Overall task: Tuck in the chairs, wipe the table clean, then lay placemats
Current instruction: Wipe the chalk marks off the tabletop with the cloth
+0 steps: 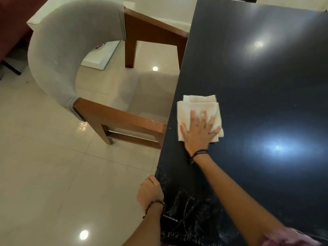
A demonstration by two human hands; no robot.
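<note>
Glossy cream floor tiles (53,174) surround the dark glossy desk (266,86). Right hand (198,134) presses flat, fingers spread, on a folded white cloth (198,105) near the desk's left edge; left hand (150,191) curls over that edge.

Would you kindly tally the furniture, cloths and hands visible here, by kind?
Tables: 1, the dark table
Chairs: 1, the grey-backed chair
Cloths: 1, the white cloth
Hands: 2, right hand flat on the cloth, left hand on the table edge
Total: 5
</note>
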